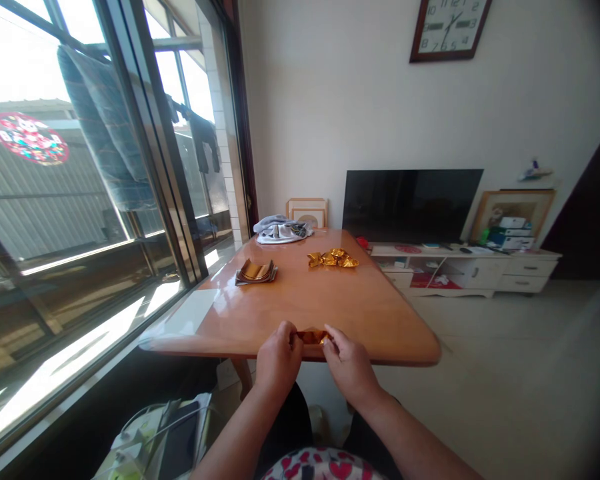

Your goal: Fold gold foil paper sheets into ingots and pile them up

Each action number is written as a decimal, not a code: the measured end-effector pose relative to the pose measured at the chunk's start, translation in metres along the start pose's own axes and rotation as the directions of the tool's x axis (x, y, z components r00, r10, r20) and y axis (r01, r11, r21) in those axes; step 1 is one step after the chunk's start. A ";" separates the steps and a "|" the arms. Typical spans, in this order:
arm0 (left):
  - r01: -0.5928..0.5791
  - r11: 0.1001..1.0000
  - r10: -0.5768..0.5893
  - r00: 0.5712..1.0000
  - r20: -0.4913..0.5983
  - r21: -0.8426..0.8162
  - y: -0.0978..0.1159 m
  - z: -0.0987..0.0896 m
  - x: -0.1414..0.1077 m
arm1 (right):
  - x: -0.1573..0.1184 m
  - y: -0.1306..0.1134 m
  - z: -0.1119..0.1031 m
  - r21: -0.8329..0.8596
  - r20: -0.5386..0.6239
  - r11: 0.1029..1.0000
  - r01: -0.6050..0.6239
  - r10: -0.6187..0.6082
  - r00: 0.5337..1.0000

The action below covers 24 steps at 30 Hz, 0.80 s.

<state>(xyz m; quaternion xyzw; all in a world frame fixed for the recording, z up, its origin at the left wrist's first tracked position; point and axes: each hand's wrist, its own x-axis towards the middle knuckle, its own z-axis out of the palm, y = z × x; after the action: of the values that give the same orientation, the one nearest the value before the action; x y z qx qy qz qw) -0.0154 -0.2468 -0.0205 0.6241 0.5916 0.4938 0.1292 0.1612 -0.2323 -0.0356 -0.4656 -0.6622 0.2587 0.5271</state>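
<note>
A small piece of shiny gold foil paper [311, 337] is stretched between my two hands at the near edge of the wooden table [300, 300]. My left hand [280, 357] pinches its left end, fingers curled. The right end is pinched by my right hand [349, 363], thumb and fingers together. Farther up the table, to the right, lies a heap of folded gold foil pieces [333, 259]. A stack of curled gold-brown paper sheets [257, 272] rests to the left. My fingers cover both ends of the held piece.
A bundled grey cloth [281, 230] lies at the table's far end. Behind stand a television [413, 207] and a white cabinet [485, 275]. Left is a large window [155, 133]. A stool or box with a power strip [130, 447] and a dark phone-like device [180, 437] sits low at left.
</note>
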 end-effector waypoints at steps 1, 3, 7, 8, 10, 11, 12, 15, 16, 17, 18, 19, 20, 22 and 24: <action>-0.020 1.000 0.020 1.000 0.001 0.022 0.000 0.000 0.000 | 0.001 0.001 -0.001 -0.038 0.002 0.999 0.008 -0.008 1.000; -0.053 0.997 0.052 0.999 0.006 0.064 0.000 0.000 -0.001 | 0.001 0.001 -0.003 -0.159 0.026 0.987 0.028 -0.024 0.999; -0.075 0.995 0.074 0.997 0.005 0.063 0.001 -0.001 -0.002 | 0.002 -0.001 -0.006 -0.395 0.063 0.918 0.038 -0.015 0.998; -0.078 0.995 0.078 0.997 0.001 0.058 0.002 0.000 -0.002 | 0.003 -0.002 -0.006 -0.434 0.063 0.900 0.040 -0.014 0.998; -0.089 0.994 0.090 0.996 -0.003 0.068 0.002 0.000 -0.003 | 0.003 -0.003 -0.006 -0.503 0.062 0.863 0.048 -0.019 0.998; -0.096 0.992 0.097 0.995 -0.002 0.085 0.002 0.001 -0.003 | 0.004 -0.004 -0.006 -0.536 0.059 0.843 0.051 -0.023 0.998; -0.103 0.989 0.103 0.995 0.002 0.106 0.002 0.001 -0.004 | 0.004 -0.004 -0.006 -0.568 0.053 0.822 0.053 -0.027 0.998; -0.122 0.982 0.122 0.992 0.008 0.146 0.002 0.004 -0.004 | 0.006 -0.006 -0.005 -0.651 0.032 0.757 0.048 -0.036 0.999; -0.130 0.980 0.130 0.991 0.009 0.149 0.002 0.004 -0.005 | 0.006 -0.007 -0.005 -0.672 0.027 0.739 0.046 -0.038 0.999; -0.138 0.978 0.138 0.990 0.012 0.156 0.002 0.005 -0.005 | 0.007 -0.007 -0.005 -0.690 0.025 0.723 0.045 -0.038 0.999; -0.145 0.975 0.144 0.989 0.018 0.171 0.002 0.006 -0.005 | 0.007 -0.007 -0.004 -0.704 0.024 0.709 0.044 -0.037 0.999; -0.149 0.970 0.147 0.989 0.024 0.194 0.002 0.007 -0.006 | 0.008 -0.007 -0.004 -0.716 0.025 0.697 0.044 -0.037 0.999; -0.151 0.963 0.147 0.989 0.031 0.223 0.002 0.008 -0.006 | 0.008 -0.007 -0.003 -0.727 0.026 0.685 0.044 -0.036 0.999; -0.149 0.949 0.144 0.989 0.040 0.276 0.003 0.009 -0.006 | 0.009 -0.006 -0.002 -0.746 0.026 0.665 0.046 -0.040 0.999; -0.149 0.940 0.141 0.989 0.047 0.308 0.003 0.011 -0.006 | 0.010 -0.006 -0.001 -0.760 0.026 0.648 0.050 -0.046 0.999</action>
<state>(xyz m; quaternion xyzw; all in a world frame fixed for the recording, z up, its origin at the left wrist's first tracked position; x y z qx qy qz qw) -0.0037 -0.2486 -0.0262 0.6843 0.6128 0.3951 -0.0002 0.1600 -0.2263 -0.0262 -0.6252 -0.7229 -0.0556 0.2888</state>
